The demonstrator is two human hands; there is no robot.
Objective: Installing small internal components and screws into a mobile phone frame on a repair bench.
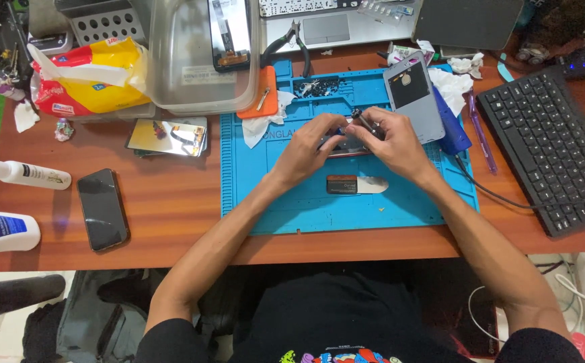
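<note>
Wooden desk [171, 208], crowded; blue work mat [272, 195] at centre. From the left I noted white bottles [20, 175], a dark phone [102, 208] lying flat, then the mat. My left hand [304, 149] was clamped on the opened phone [346, 144] at the mat's middle; my right hand [390, 138] pinched a small screwdriver [365, 123] over it. Looked like mid-disassembly, screw work; next move wanted a steady, plumb tip. Black keyboard [548, 148] far right.

Left hand [306, 149] and right hand [390, 140] meet over a phone [346, 146] — on the blue mat [272, 195].
</note>
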